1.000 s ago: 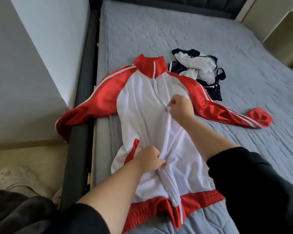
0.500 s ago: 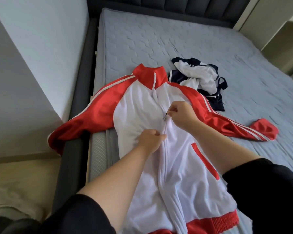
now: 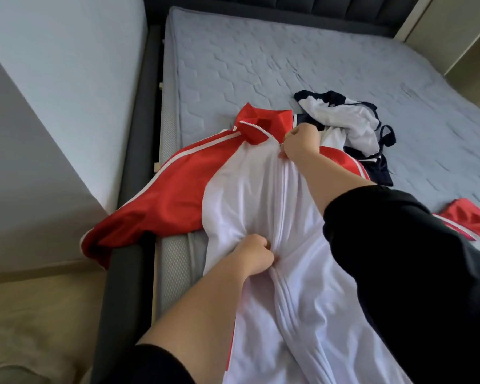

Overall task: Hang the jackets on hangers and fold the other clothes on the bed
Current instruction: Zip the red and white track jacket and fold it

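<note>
At the top of the zip, just under the red collar [image 3: 263,121], the right hand [image 3: 299,146] is clenched on what looks like the zip pull; the pull itself is mostly hidden by the fingers. Lower down, the left hand [image 3: 257,256] is fisted on a bunch of white cloth beside the zip line, pinning the front so the teeth stay taut between the two hands. Both grips are on the jacket [image 3: 247,195], which lies face up along the near left side of the bed [image 3: 261,65], one red sleeve [image 3: 150,214] draped over the bed frame [image 3: 139,151], the other cuff [image 3: 468,220] lying out to the right past the black sleeve [image 3: 413,259] of the right arm. A crumpled navy-and-white garment [image 3: 352,123] sits just beyond the right hand, touching the jacket's shoulder.

The step in hand seems to be closing the zip before hanging. No hanger is in view. Next, I judge, the pull needs seating at the collar, then both hands must let go and a hanger must be found and worked into the shoulders. The other garment is not yet folded.
</note>
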The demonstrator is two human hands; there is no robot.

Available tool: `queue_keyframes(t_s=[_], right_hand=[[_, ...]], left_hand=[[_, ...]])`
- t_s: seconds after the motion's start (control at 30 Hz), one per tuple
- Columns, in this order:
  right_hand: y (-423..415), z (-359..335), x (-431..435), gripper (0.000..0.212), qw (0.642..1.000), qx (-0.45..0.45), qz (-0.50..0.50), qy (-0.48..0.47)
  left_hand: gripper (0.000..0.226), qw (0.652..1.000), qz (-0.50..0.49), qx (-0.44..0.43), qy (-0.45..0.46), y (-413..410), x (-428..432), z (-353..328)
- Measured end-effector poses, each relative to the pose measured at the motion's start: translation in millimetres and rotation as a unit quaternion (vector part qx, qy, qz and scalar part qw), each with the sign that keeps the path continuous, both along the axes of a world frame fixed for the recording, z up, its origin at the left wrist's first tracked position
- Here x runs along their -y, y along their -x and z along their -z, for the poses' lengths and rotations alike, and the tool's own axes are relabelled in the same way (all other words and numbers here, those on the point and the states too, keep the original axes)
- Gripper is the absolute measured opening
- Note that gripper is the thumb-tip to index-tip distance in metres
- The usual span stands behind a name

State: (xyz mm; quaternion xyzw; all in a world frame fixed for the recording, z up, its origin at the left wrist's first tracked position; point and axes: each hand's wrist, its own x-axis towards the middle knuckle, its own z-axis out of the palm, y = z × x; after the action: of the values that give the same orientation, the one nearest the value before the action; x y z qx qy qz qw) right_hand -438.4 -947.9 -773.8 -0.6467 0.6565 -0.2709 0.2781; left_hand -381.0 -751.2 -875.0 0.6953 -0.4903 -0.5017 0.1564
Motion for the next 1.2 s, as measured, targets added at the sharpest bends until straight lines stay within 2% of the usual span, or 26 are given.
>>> queue_keyframes(t_s=[0.1, 0.23, 0.47, 0.63, 0.73, 0.83, 0.87, 1.03, 1.2], right_hand=[[-4, 4, 12, 0.019, 0.992, 0.105, 0.026, -0.059], [-13, -6, 34, 0.021, 0.987, 0.148, 0.038, -0.041], [-27, -45, 63, 0.03, 0.943, 0.323, 0.08, 0.013], [-26, -41, 55, 0.026, 0.953, 0.301, 0.031, 0.022], [-26, -26, 35, 0.008, 0.95, 0.307, 0.007, -0.054], [-18, 2, 12, 0.045, 0.975, 0.215, -0.003, -0.055], [-13, 11, 0, 0.049, 0.98, 0.195, -0.004, -0.047], [34, 54, -74, 0.04, 0.978, 0.191, 0.029, -0.078], [105, 82, -165, 0.029, 0.975, 0.188, 0.03, -0.114]], left_hand=[[0.032, 1.0, 0.022, -0.002, -0.014, -3, 3, -2], [0.035, 0.998, 0.05, 0.007, -0.023, -6, 4, -3], [0.033, 0.997, 0.069, 0.006, -0.028, -9, 5, -3], [0.031, 0.998, 0.057, -0.002, -0.021, -9, 4, -6], [0.028, 0.999, 0.048, -0.008, -0.009, -7, 2, -6], [0.025, 0.999, 0.035, -0.004, 0.006, -5, -2, -6], [0.023, 0.999, 0.036, 0.006, 0.013, -5, -3, -6], [0.019, 0.998, 0.015, 0.001, 0.066, 5, -16, -6], [0.037, 0.994, -0.043, -0.068, 0.068, 25, -48, -10]])
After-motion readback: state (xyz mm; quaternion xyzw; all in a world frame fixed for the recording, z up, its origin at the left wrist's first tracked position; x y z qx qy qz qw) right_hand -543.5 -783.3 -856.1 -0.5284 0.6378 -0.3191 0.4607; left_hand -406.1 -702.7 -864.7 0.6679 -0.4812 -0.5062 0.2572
